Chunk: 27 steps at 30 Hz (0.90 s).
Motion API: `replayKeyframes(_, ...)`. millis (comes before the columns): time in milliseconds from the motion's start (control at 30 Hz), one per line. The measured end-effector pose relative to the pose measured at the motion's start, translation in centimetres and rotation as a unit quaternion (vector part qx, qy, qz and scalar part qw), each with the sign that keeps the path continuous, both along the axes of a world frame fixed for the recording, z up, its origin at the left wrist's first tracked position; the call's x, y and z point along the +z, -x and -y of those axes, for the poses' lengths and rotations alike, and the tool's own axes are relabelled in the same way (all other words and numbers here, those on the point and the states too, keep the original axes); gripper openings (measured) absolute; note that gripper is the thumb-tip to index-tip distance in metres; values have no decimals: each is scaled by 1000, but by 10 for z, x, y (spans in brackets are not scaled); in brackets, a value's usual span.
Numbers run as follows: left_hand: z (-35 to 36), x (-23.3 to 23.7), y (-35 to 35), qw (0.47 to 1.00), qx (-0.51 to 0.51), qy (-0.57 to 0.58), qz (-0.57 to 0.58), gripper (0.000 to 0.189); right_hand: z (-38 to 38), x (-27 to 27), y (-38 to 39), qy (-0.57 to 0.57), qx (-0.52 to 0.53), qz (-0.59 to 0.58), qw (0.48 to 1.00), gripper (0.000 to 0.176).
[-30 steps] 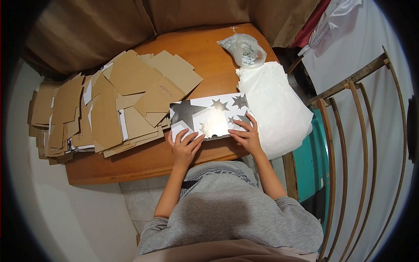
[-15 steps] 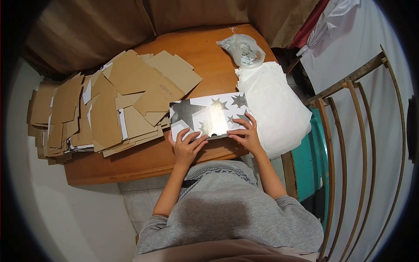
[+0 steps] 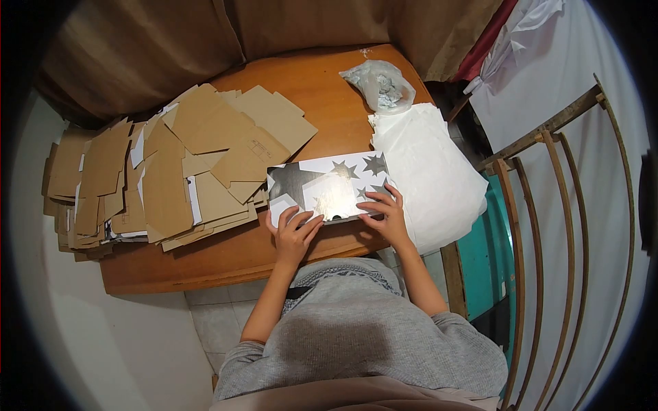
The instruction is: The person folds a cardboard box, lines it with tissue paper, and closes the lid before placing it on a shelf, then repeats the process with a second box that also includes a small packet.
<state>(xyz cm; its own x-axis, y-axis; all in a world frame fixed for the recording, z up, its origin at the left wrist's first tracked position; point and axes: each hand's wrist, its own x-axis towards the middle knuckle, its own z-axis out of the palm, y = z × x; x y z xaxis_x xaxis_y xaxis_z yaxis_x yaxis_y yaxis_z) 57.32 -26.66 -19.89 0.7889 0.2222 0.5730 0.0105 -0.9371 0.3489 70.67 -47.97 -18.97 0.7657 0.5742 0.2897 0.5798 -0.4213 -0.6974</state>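
Fingers bent, my left hand (image 3: 291, 238) grasps the near edge of a box (image 3: 329, 183) toward its left corner, several fingertips on top. From my head camera I also see my right hand (image 3: 388, 218) grasping the same edge toward the right corner, fingers spread over the top and thumb down by the front; how firmly either one presses, I cannot tell. The box lies flat near the front of the wooden desk (image 3: 322, 96), between my hands. It is white with dark, silvery stars, light glares off its middle, and a small dark notch shows in its front edge.

To its left I have a wide, overlapping heap of brown cardboard pieces (image 3: 171, 168), some showing white edges, the closest of them right by the box's left end. On the other side, just beside the box, is a stack of large white sheets (image 3: 439, 181). A clear plastic bag (image 3: 388, 85) with crumpled pieces inside sits behind that stack. Brown curtains (image 3: 315, 24) hang beyond the desk, and a slatted wooden frame (image 3: 515, 219) stands off to my right.
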Motion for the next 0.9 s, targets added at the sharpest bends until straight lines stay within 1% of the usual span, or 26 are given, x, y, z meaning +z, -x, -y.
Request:
replayKeyframes(100,4,3,1,1000,-2,-2,15,20,-1,1,2,-6,-6,23,1000,24)
replayKeyframes(200,7,7,0,1000,4,12,9,20,-4,5,8,9,-16,8,1000,26)
replayKeyframes(300,9,8,-3,999,17,30,7,18,-11,14,17,44,-28,-1,999,28)
replayKeyframes(367,11,8,-3,999,27,33,9,18,-18,16,21,80,-24,37,996,27)
replayKeyframes(500,18,8,-5,995,53,82,-26,17,-23,12,22,57,-19,40,997,25)
replayKeyframes(533,21,9,-5,991,67,106,-37,17,-22,12,21,53,-16,33,998,24)
replayKeyframes(567,22,10,-4,991,68,105,-39,17,-21,11,22,50,-13,23,998,24)
replayKeyframes(633,20,14,-8,981,75,154,-88,17,-22,9,22,50,-14,6,999,22)
replayKeyframes(700,20,19,-11,978,79,166,-102,17,-22,9,21,52,-15,-12,998,21)
replayKeyframes(833,21,24,-11,967,79,196,-142,14,-25,18,24,77,-26,-17,997,25)
replayKeyframes(900,20,28,-13,965,80,200,-152,15,-25,19,23,92,-33,-22,995,27)
